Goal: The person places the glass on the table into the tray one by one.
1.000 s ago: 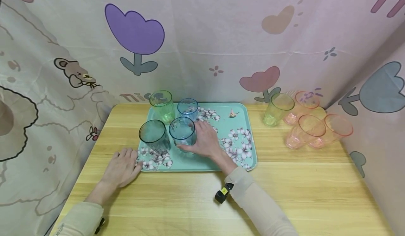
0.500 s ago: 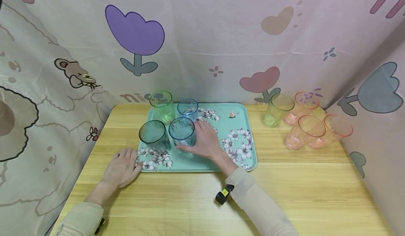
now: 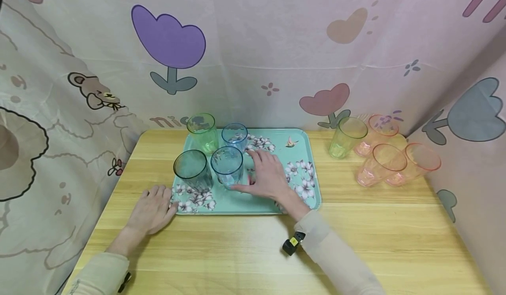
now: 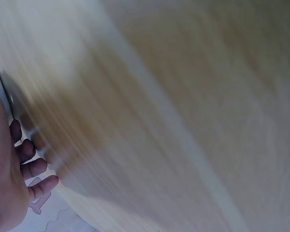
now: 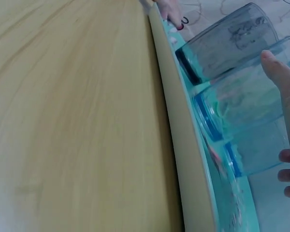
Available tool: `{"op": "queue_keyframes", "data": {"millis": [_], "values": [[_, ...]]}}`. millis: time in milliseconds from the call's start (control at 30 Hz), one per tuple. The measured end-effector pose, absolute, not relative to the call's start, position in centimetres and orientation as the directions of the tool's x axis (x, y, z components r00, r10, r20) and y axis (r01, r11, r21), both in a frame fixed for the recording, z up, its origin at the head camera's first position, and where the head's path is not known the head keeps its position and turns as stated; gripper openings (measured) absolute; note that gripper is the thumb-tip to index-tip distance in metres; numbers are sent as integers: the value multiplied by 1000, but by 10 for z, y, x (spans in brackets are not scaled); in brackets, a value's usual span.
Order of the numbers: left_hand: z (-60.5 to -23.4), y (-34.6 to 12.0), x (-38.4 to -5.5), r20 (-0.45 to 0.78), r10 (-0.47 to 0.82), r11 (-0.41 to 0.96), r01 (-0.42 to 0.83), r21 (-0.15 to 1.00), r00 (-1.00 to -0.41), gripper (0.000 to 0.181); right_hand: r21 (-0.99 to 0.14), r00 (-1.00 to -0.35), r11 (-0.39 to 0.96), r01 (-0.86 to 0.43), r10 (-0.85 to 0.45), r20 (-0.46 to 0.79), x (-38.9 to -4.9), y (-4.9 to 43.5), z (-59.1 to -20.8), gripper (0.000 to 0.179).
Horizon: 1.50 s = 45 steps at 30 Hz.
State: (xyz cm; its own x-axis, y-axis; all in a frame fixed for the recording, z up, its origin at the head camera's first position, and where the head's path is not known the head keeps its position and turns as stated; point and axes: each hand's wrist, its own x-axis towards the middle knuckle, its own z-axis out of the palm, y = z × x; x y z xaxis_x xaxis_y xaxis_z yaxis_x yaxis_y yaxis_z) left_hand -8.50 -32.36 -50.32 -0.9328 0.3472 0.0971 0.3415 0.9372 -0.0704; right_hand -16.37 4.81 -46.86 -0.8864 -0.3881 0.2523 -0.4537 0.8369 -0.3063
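Note:
On the turquoise flowered tray (image 3: pixel 245 205) stand a green glass (image 3: pixel 204 138), a dark grey-green glass (image 3: pixel 194 172) and two blue glasses, one behind the other. My right hand (image 3: pixel 270 176) is just right of the front blue glass (image 3: pixel 227 168), thumb and fingers spread apart around its near side. A slim gap shows between palm and glass. In the right wrist view the thumb (image 5: pixel 279 72) overlaps that glass. The rear blue glass (image 3: pixel 235 136) is upright behind it. My left hand (image 3: pixel 153 209) lies palm down at the tray's left front corner, its thumb at the rim.
To the right of the tray, on the wooden table (image 3: pixel 375 238), stand another green glass (image 3: pixel 345 141) and several orange-pink glasses (image 3: pixel 380 165). A patterned curtain (image 3: pixel 253 44) hangs behind the table and along both sides.
My right hand has let go of the front blue glass and drawn back a little to the right. The glasses and my left hand have stayed in place.

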Motion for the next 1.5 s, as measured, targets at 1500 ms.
{"op": "queue_keyframes", "data": {"millis": [1500], "values": [[-502,-323,-85,67,336,941,331,-76,-940,32,-171,-928,960,-222,-154,338,-92,242,-482,106]]}}
